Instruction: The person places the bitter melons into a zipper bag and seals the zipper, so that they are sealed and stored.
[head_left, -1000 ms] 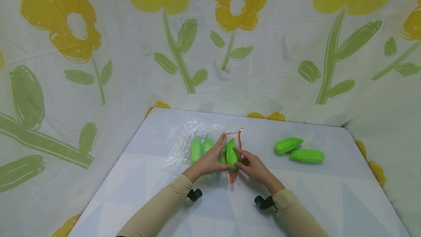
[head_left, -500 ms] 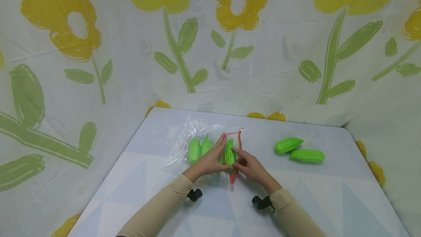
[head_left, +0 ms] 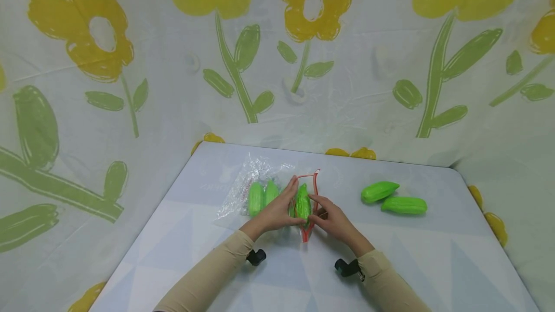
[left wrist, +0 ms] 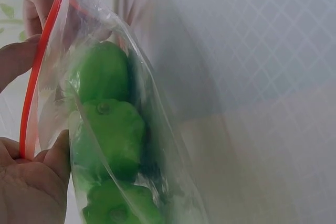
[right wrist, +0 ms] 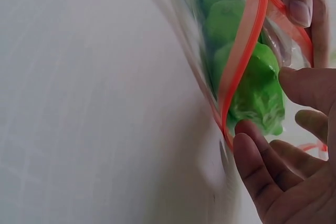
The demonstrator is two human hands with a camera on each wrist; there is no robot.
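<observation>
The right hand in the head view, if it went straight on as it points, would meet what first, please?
Most likely the green vegetable at the mouth of the red-edged bag; the fingertips look very close or touching, though depth is unclear.

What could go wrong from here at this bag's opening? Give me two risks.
The green gourd at the mouth might catch on the red rim, which overlaps it in the right wrist view. The clear bag looks thin and crinkled, so it could slip from the left hand at its edge.
</observation>
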